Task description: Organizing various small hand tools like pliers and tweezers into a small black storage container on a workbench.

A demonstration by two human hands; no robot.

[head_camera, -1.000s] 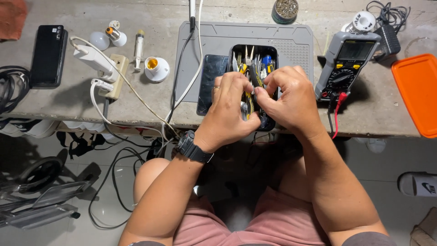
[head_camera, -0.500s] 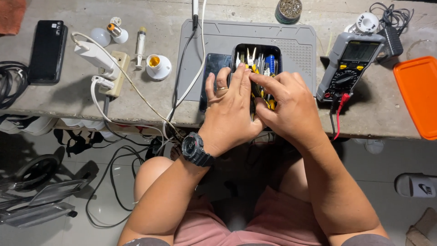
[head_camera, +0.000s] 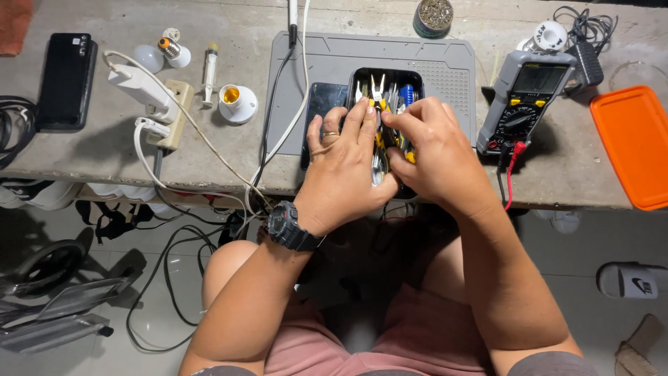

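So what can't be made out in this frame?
Head view only:
- Tool tray: its lower half and most tools are hidden under both hands.
- Left hand, right hand: each grip faces down, so what either holds cannot be told.
- Orange lid: cut off by the right edge.
- Meter: screen too small to read.

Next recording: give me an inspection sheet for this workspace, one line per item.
Surface: worn grey concrete bench, grey rubber work mat on it.
Job's things: black rectangular tool tray holding yellow-handled pliers and other small tools.
Clutter: grey multimeter, orange plastic lid, black phone, white lamp socket, bulbs, round tin.
Grips: left hand and right hand both inside the tray, fingers among the tools.
Cables: white power strip with plugged leads; red and black probe wires.
Surroundings: tiled floor, white slipper.
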